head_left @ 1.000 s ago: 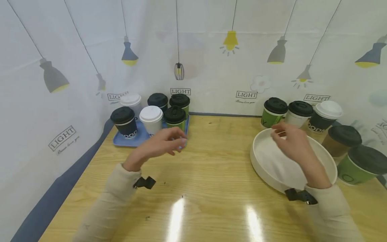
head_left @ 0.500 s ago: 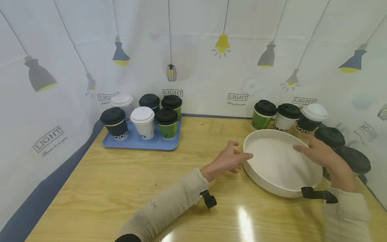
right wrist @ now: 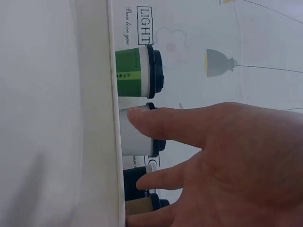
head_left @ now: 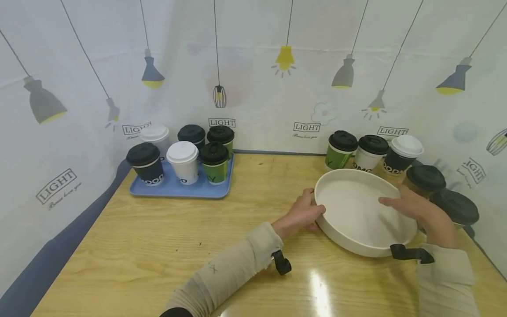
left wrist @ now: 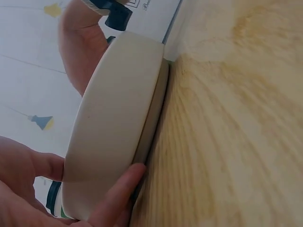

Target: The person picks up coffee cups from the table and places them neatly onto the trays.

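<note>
A round white tray (head_left: 356, 207) with a low wall stands at the right of the wooden table. My left hand (head_left: 303, 211) grips its left side, thumb on the rim (left wrist: 71, 156) and fingers low at the base in the left wrist view. At the far right side my right hand (head_left: 424, 211) hovers with thumb and fingers spread. In the right wrist view its fingertips (right wrist: 142, 183) are just outside the wall, and I see no clear grip. The head view hides most of the right fingers behind the hand.
Several lidded paper cups line the tray's far and right sides, among them a green cup (head_left: 340, 152) and a white-lidded black cup (head_left: 402, 154). A blue rectangular tray (head_left: 174, 191) at the left bears several more. A printed cloth (head_left: 261, 97) hangs behind the table.
My left hand has moved right from beside the blue tray and taken hold of the round tray. My right hand has shifted from above that tray to its right side.
</note>
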Demonstrator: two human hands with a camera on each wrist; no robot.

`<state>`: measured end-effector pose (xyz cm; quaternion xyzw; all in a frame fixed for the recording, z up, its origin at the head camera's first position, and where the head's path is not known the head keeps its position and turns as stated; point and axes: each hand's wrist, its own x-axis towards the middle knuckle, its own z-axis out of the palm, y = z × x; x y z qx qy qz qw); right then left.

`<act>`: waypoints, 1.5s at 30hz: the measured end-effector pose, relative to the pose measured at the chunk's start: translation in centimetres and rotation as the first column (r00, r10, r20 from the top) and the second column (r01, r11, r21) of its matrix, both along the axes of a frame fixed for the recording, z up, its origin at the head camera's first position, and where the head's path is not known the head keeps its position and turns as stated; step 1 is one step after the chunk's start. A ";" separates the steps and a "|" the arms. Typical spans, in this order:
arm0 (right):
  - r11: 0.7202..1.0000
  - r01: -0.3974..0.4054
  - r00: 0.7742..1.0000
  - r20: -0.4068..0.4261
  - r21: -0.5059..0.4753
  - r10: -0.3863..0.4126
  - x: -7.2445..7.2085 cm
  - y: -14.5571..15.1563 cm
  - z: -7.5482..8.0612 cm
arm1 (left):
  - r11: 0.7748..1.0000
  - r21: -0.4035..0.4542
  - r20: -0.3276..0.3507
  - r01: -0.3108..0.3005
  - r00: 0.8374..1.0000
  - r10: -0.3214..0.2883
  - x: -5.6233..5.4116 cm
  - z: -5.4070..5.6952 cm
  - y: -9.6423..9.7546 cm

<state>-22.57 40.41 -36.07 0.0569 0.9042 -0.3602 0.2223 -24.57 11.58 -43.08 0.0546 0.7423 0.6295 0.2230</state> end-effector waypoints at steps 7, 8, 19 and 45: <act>0.999 -0.010 1.000 0.011 -0.035 0.010 0.2 0.0 -0.3 | 0.999 0.043 -0.021 0.030 0.999 -0.029 -0.1 -0.4 0.0; 0.999 -0.012 1.000 0.019 -0.035 0.013 0.2 0.0 -0.2 | 0.998 0.044 -0.020 0.033 0.999 -0.032 -0.1 -0.4 0.0; 1.000 0.002 0.995 0.101 -0.013 0.000 0.2 0.4 0.3 | 0.997 0.067 0.000 0.038 0.999 -0.038 -0.4 0.0 -0.5; 0.963 -0.159 0.986 0.004 -0.215 0.164 -0.2 -5.0 -0.2 | 0.995 0.084 0.081 0.056 0.995 -0.062 -1.1 -0.2 -13.2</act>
